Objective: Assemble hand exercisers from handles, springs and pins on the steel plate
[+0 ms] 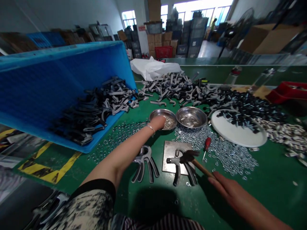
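Note:
My left hand [158, 122] reaches into the left metal bowl [170, 115], its fingers curled down among small shiny parts. What they pinch, if anything, is hidden. My right hand [223, 184] is closed around the wooden handle of a hammer [202, 167]. The hammer's dark head is over a spring hand grip [177, 172] lying on a square metal plate [168, 148], and hides part of it. Left of the plate lies a second cluster of grey-and-black hand grip parts [145, 159] with a spring. A red screwdriver [207, 143] rests right of the plate.
A second metal bowl [191, 110] holds small pins. Loose nuts or rings [227, 156] spread around the bowls. A white oval tray [235, 135] carries black-headed bolts. Grip handles pile up behind [172, 84]. At left a tipped blue crate [59, 80] holds more handles.

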`<state>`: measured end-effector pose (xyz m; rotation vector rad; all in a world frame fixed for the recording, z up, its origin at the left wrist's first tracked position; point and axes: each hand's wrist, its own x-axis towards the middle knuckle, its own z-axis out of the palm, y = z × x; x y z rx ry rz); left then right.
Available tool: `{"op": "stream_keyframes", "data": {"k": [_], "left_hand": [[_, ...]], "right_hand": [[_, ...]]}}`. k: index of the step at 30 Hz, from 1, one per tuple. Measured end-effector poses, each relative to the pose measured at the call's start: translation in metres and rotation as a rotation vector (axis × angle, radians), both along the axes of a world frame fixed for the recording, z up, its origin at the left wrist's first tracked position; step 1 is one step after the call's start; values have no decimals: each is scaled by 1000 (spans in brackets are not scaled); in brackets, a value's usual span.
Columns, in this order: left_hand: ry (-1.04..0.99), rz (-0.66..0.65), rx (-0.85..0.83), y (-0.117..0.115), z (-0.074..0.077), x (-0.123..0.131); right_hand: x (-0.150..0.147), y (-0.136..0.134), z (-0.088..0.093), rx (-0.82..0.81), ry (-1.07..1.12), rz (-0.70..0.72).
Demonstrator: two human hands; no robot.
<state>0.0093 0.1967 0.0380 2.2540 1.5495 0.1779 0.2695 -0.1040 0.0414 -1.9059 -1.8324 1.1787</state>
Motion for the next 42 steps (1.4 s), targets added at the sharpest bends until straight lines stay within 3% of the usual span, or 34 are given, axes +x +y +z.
{"op": "stream_keyframes", "data": {"k": [2,5,8,12,15,20,22,28,34,39,42], "left_hand": [[-67,20,12,1,3,-5],[-208,19,26,-10,10,-8],[-360,-52,-37,-47,9,-6],[-648,-124,-349,-105,-12,-4],[-648,-113,-409,-129,-22,-4],[-455,-209,-55,-136,-17,2],[-408,-223,-7,-138,-16,6],[-336,-179,54,-144,-26,16],[-270,-217,119,-148,-34,17],[-21,-428,379,-155,-43,15],[27,-505,422,-156,-47,14]], "right_hand": [[3,0,-5,-34,133,-102],[-2,-8,-9,-49,366,-364],[-17,-21,-20,-102,533,-594],[-35,-34,-39,-208,671,-779],[-41,-33,-50,-223,751,-725],[-41,-29,-60,-211,808,-622],[-39,-29,-62,-212,814,-604],[-41,-29,-61,-144,782,-601],[-42,-28,-56,-161,765,-625],[-44,-28,-58,-164,761,-613],[-40,-26,-51,-119,721,-578]]}}
